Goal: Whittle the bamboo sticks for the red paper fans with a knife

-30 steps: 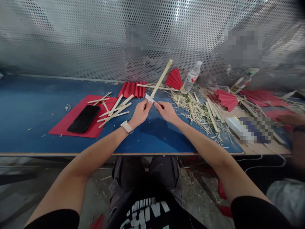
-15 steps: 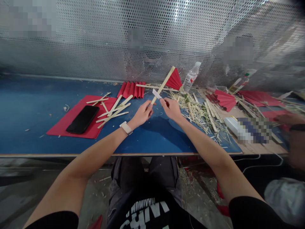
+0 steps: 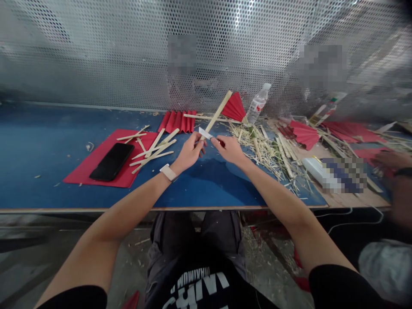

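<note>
My left hand (image 3: 189, 151) is closed on the lower end of a long bamboo strip (image 3: 219, 111) that slants up and away to the right. Close beside it, my right hand (image 3: 228, 149) grips a small knife with a pale blade (image 3: 204, 133); the blade lies against the strip near my left fingers. Both hands hover over the blue bench top (image 3: 48, 141). Several cut bamboo slats (image 3: 153, 151) lie left of my hands on a red paper sheet (image 3: 86, 168).
A black phone (image 3: 112, 161) rests on the red sheet. Folded red paper fans (image 3: 177, 121) and a plastic bottle (image 3: 258, 103) stand toward the perforated metal wall (image 3: 128, 51). Bamboo shavings (image 3: 267, 150) litter the right side. Another person's hand (image 3: 391, 161) is at the far right.
The knife blade slid up the strip and has come back down near my left fingers. The strip's far end shifted slightly; my left hand stayed roughly in place.
</note>
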`<state>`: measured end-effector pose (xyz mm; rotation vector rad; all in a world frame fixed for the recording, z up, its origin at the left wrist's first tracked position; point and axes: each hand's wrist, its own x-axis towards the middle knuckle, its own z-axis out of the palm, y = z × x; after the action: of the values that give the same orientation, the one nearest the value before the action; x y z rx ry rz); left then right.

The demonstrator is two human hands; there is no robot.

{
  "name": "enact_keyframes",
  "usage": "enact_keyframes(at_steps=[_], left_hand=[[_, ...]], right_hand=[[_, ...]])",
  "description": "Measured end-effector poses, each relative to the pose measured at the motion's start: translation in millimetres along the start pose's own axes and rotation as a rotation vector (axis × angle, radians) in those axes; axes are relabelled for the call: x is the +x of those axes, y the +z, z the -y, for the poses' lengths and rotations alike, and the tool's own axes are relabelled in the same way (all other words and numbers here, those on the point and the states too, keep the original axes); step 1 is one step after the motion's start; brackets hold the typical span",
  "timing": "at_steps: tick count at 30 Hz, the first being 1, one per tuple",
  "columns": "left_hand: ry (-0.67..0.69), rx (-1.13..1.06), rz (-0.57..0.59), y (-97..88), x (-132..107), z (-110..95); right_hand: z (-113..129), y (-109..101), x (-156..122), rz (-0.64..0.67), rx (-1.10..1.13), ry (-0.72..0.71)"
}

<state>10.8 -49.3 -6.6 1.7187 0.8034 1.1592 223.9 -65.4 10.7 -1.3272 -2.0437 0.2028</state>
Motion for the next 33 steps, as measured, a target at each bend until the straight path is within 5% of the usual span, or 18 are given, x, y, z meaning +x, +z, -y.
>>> enact_keyframes(at_steps=[13,23,33], left_hand=[[-0.011,-0.023,0.087,-5.3,-3.8,-20.7],[-0.15,-0.19,0.102,-5.2,-3.9,-32.9],[-0.137,-0.074,0.075,-5.1,-5.6,-36.1]], right_hand=[[8.4,2.0,-2.7,0.008,0.01,0.005],[14.1,-0.3,-3.8,-0.001,0.03,0.006],[13.0,-1.9,-2.8,0.03,-0.005,-0.023]])
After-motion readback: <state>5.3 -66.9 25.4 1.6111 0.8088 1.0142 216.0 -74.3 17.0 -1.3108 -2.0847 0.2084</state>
